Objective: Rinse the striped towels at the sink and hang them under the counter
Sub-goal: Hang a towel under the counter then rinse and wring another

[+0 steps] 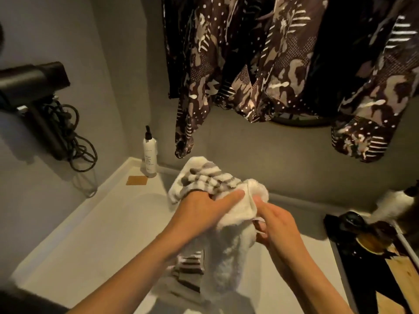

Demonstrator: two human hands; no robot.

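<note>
Two bare forearms are seen reaching forward from the lower edge over a pale counter [86,225]. A striped towel [229,243] is held bunched between both hands above the counter, its white pile hanging down at the middle and a grey-striped end draped lower left. The left hand [204,207] is laid over the upper bundle, its grip curled into the cloth with the index finger extended along the fold. The right hand [276,223] is set just beside it, its grip pinching the white edge of the towel between thumb and fingers. Farther back, a white pump bottle [149,154] is stood at the counter's rear left corner, with a tan pad [137,180] just beside it. A black hair dryer [31,87] with coiled cord is mounted on the left wall. Patterned dark garments [260,64] are hung along the far wall.
</note>
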